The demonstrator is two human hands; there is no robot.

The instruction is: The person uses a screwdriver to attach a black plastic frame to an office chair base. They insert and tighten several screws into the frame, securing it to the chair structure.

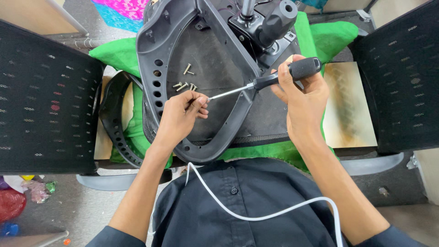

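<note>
Hidden and cut-off parts of a chair-assembly view from above.

The screwdriver (270, 80) tip vanishes between the left hand's (180, 114) fingertips, so whatever they pinch cannot be seen. The right hand (304, 98) covers part of the handle. The upturned chair base (201, 68) and its metal post (247, 8) run off the top edge. The loose screws (184, 84) are too small to tell apart.

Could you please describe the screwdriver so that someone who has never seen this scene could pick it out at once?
Start at the upturned black chair seat on the green cloth. Above its right half the right hand grips the screwdriver. It alone has a thick black handle and a thin silver shaft, whose tip meets the left hand, unlike the short loose screws nearby.
</note>
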